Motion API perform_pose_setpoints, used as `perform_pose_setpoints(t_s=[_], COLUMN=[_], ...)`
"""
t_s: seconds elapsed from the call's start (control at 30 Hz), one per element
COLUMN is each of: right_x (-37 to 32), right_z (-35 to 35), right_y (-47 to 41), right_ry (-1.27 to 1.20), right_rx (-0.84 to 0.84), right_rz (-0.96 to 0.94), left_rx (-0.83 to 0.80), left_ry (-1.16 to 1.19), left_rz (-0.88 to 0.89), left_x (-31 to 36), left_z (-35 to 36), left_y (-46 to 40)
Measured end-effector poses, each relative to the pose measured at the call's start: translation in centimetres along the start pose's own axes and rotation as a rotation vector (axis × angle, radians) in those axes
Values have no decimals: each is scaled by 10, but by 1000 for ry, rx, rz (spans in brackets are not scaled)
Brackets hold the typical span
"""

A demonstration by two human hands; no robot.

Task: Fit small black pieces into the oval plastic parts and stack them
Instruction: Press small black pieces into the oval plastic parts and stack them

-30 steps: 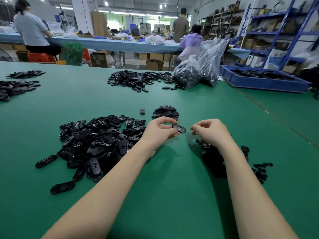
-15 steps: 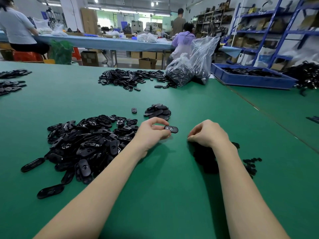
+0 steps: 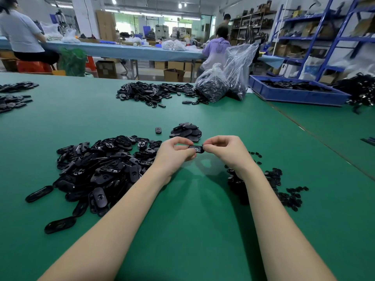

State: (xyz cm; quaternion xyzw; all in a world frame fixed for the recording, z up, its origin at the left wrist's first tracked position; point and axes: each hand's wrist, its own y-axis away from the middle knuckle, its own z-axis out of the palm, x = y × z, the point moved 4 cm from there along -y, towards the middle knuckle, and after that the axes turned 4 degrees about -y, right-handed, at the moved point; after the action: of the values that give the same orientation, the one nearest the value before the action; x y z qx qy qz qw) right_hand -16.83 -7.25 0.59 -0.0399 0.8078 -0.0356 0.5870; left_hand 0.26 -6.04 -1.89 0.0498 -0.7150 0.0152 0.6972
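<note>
1. Head view: the left hand [image 3: 175, 154] is pinching one oval part [image 3: 196, 149] with its thumb and first finger. It is holding the part up over the green table [image 3: 192, 230], between the two hands.
2. The right hand [image 3: 225, 152] is touching the other end of the part. Its fingers are curled tight together at the tips. I think it is pinching a small black piece there, but the piece is too tiny to see.
3. I think the piece is going into the part right now.
4. A big pile of ovals [image 3: 97, 169] is lying to the left. The small pieces [image 3: 284, 189] are lying to the right, under the right arm.
5. A little stack [image 3: 186, 131] is sitting just behind the hands.
6. Next, the piece probably needs a firm push until it is sitting snug. Then the part can be going onto the stack.
</note>
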Motion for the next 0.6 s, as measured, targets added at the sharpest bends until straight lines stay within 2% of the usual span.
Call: perform_pose_setpoints(t_s=[0.6], right_x=[7], right_z=[9], right_y=[-1], right_ry=[-33], right_rx=[16], right_rz=[68], left_rx=[10], left_ry=[-56], left_rz=[65], left_x=[3], left_z=[1], left_y=[2])
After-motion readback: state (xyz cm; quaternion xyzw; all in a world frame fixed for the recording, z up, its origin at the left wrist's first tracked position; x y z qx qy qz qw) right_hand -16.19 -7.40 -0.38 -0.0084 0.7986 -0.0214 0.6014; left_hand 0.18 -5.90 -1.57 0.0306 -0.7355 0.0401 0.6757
